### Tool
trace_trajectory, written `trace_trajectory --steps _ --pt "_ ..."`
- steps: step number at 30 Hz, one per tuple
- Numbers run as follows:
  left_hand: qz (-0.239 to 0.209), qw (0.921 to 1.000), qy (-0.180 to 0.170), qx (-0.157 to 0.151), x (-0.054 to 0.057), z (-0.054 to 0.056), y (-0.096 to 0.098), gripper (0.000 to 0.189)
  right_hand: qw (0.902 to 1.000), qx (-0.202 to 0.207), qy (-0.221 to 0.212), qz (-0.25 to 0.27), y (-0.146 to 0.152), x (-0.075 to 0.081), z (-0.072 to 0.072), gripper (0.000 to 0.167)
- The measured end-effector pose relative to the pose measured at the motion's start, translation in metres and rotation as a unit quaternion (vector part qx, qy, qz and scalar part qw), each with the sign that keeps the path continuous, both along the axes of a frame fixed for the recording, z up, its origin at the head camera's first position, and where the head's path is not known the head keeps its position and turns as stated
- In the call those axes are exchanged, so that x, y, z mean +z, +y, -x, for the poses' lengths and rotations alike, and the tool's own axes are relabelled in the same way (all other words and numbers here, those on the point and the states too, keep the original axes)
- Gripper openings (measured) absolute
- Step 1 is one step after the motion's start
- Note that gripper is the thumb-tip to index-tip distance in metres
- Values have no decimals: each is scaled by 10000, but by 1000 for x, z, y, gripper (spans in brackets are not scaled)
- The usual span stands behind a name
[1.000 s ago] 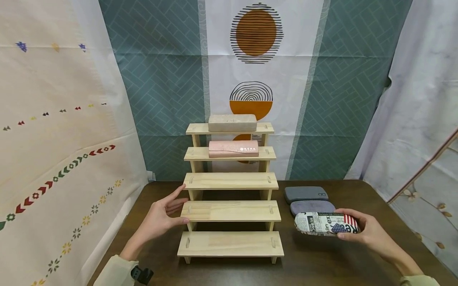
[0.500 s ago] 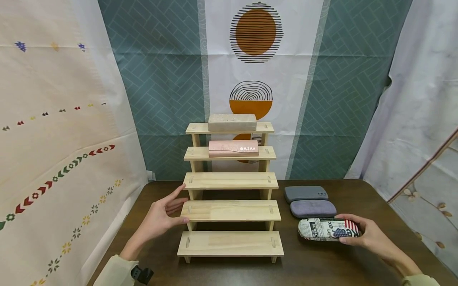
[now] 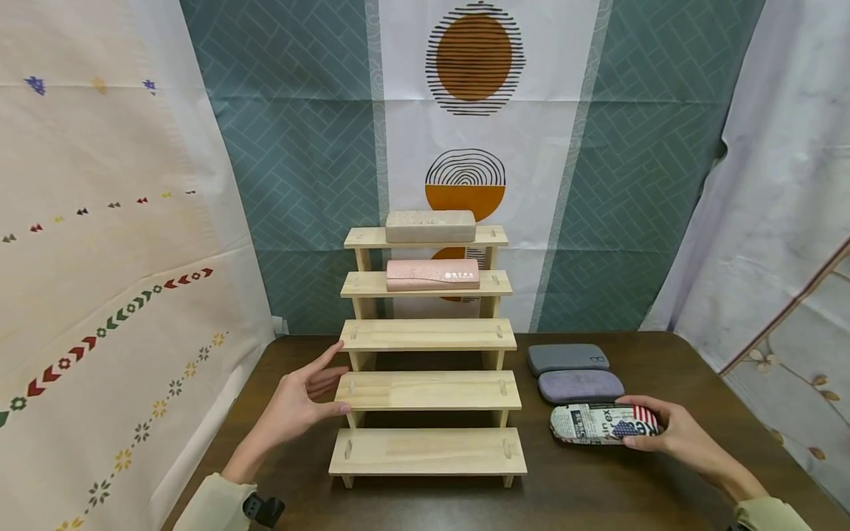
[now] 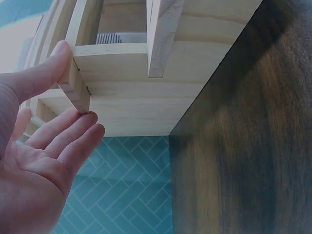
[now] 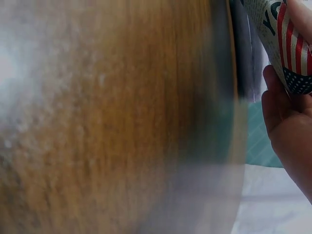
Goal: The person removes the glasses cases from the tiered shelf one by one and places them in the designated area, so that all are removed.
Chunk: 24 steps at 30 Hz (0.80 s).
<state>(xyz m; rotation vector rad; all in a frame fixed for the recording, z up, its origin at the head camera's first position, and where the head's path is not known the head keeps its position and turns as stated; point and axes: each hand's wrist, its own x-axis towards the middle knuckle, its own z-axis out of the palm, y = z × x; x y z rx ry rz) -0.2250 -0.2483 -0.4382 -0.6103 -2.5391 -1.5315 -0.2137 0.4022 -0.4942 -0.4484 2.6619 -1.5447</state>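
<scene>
My right hand (image 3: 680,440) grips the right end of a glasses case (image 3: 591,424) with a newspaper and flag print, thumb in front and fingers behind. The case lies level, close over the table, just in front of a purple glasses case (image 3: 581,386). In the right wrist view, its striped flag end (image 5: 292,48) shows between thumb and fingers. At the left of a stepped wooden stand (image 3: 428,451), my left hand (image 3: 295,405) holds the end of a step board (image 4: 75,87) between thumb and fingertips. The index finger reaches the step above.
A grey glasses case (image 3: 567,358) lies behind the purple one on the dark table (image 3: 598,494). On the stand's top step sits a beige case (image 3: 430,226), with a pink case (image 3: 433,274) one step lower. Cloth hangings (image 3: 312,184) surround the table.
The printed glasses case has come down toward the table and nearer to me, then shifted slightly left with my right hand. My left hand stays in place on the stand.
</scene>
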Motion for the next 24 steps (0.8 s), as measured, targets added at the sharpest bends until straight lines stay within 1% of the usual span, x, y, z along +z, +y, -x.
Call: trace_trajectory --steps 4,13,15,20,22,24 --pt "-21 10000 -16 -17 0 -1 0 108 10000 -50 -50 -22 1 -1 2 61" --pt "-40 10000 11 -40 1 -1 0 107 9996 51 102 -247 1 -3 6 60" --pt "-43 10000 7 -52 1 0 0 107 9992 71 208 -347 1 -4 7 60" --pt "-62 10000 4 -75 0 0 0 106 9956 106 664 -648 1 -7 8 59" --pt "-60 10000 10 -64 -1 0 0 105 9941 143 796 -719 2 -8 8 59" --pt "-55 10000 44 -60 -1 1 0 105 9935 143 839 -760 2 -8 9 59"
